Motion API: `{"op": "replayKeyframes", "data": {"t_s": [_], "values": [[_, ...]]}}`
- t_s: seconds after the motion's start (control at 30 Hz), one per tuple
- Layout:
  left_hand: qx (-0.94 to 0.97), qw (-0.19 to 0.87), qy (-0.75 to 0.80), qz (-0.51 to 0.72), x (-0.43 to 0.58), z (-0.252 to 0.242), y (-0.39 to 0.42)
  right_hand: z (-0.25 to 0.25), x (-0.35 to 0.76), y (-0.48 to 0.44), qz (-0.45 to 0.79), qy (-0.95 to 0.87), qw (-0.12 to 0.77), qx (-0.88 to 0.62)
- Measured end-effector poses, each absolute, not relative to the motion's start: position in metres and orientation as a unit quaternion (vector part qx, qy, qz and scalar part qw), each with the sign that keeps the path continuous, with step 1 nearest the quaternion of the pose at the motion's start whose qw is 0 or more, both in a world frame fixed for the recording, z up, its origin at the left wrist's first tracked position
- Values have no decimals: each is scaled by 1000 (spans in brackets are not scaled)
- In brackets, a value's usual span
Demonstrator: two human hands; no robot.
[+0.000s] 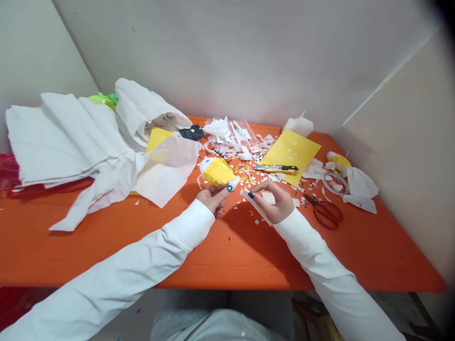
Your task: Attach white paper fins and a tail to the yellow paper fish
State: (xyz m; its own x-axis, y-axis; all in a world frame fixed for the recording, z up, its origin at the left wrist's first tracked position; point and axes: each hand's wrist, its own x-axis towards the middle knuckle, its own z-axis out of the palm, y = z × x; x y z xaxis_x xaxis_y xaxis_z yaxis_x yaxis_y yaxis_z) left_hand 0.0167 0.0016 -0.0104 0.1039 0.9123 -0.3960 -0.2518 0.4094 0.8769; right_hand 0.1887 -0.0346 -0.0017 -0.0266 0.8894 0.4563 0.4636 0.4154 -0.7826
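My left hand [212, 199] is closed on a small craft figure [217, 171] covered in overlapping yellow paper pieces. One end of the figure is white with a dark mark, and a white tip shows by my left thumb. Close by on the right, my right hand [273, 201] pinches a white paper strip [244, 192] between thumb and fingers. The strip trails down below that hand, apart from the figure. Yellow, white and black paper scraps [245, 176] lie scattered just beyond both hands.
A cutter knife [277, 168] rests partly on a yellow sheet [289, 149]. Right of it are red-handled scissors [327, 213] and a tape roll [335, 183]. A clear box [236, 132] of markers stands at the back. White paper or cloth [60, 137] is heaped at left on the orange table [227, 270].
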Motion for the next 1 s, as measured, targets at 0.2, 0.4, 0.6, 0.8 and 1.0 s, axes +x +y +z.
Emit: {"op": "replayKeyframes", "data": {"t_s": [0.2,0.4,0.6,0.8,1.0], "values": [[372,640,518,428,20,-7,-6,-2,189,-34,277,-642,502,-508],[436,613,513,414,20,-10,-9,3,189,-36,175,-682,497,-508],[461,613,499,405,20,-11,-10,5,193,-35,53,-749,453,-480],[465,618,490,401,20,-12,-11,2,191,-37,-16,-749,421,-512],[459,620,490,407,21,-12,-12,6,187,-42,-82,-761,372,-526]]}}
